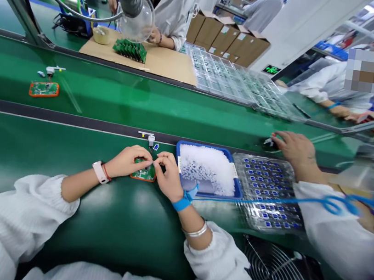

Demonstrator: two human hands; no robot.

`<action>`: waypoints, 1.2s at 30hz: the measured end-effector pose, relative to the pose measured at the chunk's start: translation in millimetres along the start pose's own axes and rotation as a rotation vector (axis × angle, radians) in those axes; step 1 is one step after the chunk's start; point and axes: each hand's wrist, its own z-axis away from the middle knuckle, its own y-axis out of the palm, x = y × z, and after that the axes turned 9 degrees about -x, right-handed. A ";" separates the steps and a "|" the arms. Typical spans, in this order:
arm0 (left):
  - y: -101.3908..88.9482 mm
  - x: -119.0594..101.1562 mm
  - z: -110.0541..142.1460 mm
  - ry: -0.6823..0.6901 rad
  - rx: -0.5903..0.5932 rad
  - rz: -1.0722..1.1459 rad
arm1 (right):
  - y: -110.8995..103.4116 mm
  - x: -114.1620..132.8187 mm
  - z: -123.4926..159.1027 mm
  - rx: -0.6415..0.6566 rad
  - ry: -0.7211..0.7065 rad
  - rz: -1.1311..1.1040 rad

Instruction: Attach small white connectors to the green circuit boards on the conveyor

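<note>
A green circuit board in an orange frame [143, 174] lies on the green bench in front of me. My left hand [131, 162] reaches over its upper left, thumb and fingertips closed in a pinch. From the other side, my right hand [167, 176] pinches at the same spot above the board's upper edge, and the fingertips of both hands meet. Whatever sits between them is too small to make out. Just beyond the fingers stand a white connector-like part [151, 141] and a small blue-and-white piece [156, 147].
Right of my hands sits a blue tray [237, 189] of white pellets, then a clear tray of blue parts [266, 193]. A co-worker's hand [293, 148] reaches over it. A blue coiled cord [269, 200] crosses both. Another orange-framed board [44, 89] lies far left.
</note>
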 end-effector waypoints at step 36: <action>-2.9 9.9 -3.1 -0.023 0.099 -0.130 | -129.6 -56.1 34.3 -0.055 0.261 0.501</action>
